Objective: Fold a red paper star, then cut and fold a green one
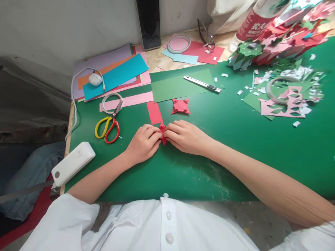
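Note:
Between my two hands is a small folded red paper piece (163, 129), low over the green mat (167, 177). My left hand (146, 143) pinches it from the left, and my right hand (184, 135) pinches it from the right. The fingers hide much of its middle; pointed red tips show above and below. Just behind it lies a flat red paper strip (154, 112). A finished-looking red folded paper shape (180, 106) with pointed corners rests a little beyond my right hand.
Scissors (111, 123) and a tape roll (104, 101) lie left, near a white power bank (75, 163). Behind are coloured paper sheets (117, 75), green paper (178, 85) and a utility knife (202, 83). Paper scraps (282, 104), paper flowers (282, 45) and a bottle (252, 26) stand right.

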The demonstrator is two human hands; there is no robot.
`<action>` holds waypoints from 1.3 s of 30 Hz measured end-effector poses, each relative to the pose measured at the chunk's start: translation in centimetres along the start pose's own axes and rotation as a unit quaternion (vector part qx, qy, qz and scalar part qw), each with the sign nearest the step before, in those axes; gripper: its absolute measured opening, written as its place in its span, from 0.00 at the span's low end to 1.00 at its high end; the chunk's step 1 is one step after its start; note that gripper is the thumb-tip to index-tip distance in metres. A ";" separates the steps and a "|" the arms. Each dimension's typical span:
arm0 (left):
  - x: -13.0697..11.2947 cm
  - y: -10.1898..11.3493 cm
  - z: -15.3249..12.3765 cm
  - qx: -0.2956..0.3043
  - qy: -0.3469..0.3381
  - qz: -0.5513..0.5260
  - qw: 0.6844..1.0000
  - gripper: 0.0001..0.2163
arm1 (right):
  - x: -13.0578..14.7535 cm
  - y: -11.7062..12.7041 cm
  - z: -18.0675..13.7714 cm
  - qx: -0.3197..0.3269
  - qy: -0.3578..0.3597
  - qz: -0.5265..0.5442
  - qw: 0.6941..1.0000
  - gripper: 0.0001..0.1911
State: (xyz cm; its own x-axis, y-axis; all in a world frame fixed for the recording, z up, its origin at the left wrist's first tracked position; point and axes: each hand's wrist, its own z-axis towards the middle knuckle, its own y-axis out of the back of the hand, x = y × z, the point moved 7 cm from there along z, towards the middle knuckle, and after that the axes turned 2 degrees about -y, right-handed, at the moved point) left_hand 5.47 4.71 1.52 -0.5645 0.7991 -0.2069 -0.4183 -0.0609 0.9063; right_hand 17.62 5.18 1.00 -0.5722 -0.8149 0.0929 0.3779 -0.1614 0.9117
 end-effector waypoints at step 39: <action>0.1 -0.2 -0.2 0.010 0.005 -0.007 1.000 0.06 | 0.0 -0.2 0.0 0.013 -0.004 -0.005 1.000 0.09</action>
State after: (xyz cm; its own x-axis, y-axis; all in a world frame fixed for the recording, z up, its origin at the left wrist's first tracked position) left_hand 5.38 4.73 1.23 -0.5662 0.7933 -0.2240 -0.4125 -0.0374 0.9102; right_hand 17.53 5.18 0.81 -0.5812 -0.8092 0.0863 0.3527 -0.1548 0.9229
